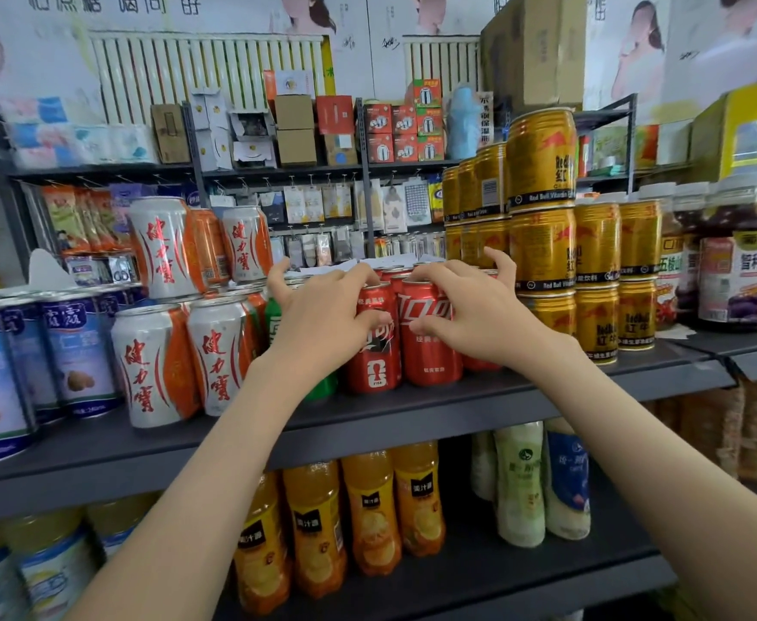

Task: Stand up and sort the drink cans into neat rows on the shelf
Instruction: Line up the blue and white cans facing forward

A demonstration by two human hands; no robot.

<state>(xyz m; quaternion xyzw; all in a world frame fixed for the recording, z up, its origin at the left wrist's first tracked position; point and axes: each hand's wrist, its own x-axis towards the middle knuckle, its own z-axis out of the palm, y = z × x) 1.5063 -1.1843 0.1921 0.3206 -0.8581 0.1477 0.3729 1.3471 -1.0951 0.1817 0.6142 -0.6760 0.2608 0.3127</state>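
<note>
Two red cola cans stand upright side by side at the front of the dark shelf (412, 410), with more red cans in rows behind them. My left hand (323, 316) grips the left red can (374, 365), thumb across its front and fingers over its top. My right hand (470, 307) grips the right red can (430, 351) the same way. A green can (273, 324) stands just left of them, mostly hidden by my left wrist. White-and-orange cans (215, 356) stand further left, some stacked on top.
Gold Red Bull cans (542, 253) are stacked three high right of the red cans. Blue-labelled tins (81, 351) fill the shelf's left end, jars (730, 271) the right. Orange juice bottles (367, 517) and pale bottles (520, 481) stand on the lower shelf.
</note>
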